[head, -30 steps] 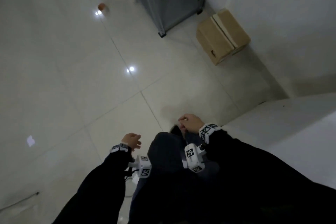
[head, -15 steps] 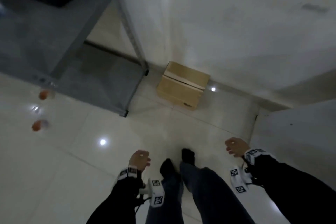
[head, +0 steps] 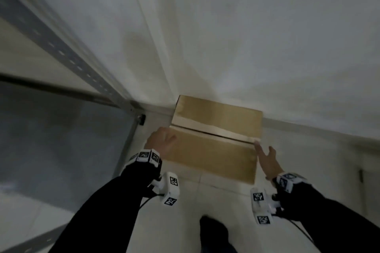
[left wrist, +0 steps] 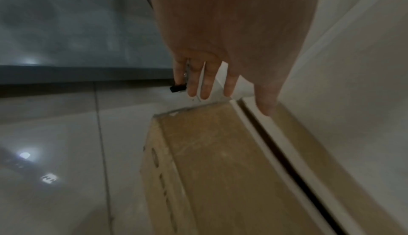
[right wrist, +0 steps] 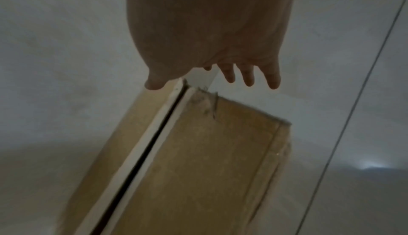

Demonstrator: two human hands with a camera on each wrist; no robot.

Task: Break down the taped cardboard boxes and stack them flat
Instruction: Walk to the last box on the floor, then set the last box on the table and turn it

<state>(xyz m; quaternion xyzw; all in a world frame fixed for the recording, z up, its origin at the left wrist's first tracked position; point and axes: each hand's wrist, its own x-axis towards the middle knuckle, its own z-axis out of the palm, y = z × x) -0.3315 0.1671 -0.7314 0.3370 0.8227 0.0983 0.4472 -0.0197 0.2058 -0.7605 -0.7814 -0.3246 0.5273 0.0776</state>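
Observation:
A brown cardboard box (head: 216, 139) sits on the floor against the white wall, its two top flaps meeting at a pale taped seam (head: 213, 130) with a dark slit along it. My left hand (head: 162, 141) is at the box's left end with fingers spread and straight (left wrist: 229, 83), the thumb over the seam. My right hand (head: 265, 158) is at the box's right end, fingers extended (right wrist: 247, 76) past the torn seam corner. Neither hand holds anything. The box (left wrist: 232, 169) shows a side with printed marks in the left wrist view, and the box top (right wrist: 198, 160) fills the right wrist view.
A grey metal shelving unit (head: 67, 121) stands to the left, its foot (head: 141, 119) close to the box's left end. The white wall (head: 246, 37) runs right behind the box. Glossy pale floor tiles (head: 308, 160) lie around it. My dark-socked foot (head: 213, 232) stands below the box.
I have come up to the box; it went from far off to right under my hands. Both hands have reached forward from my sides to the box's two ends.

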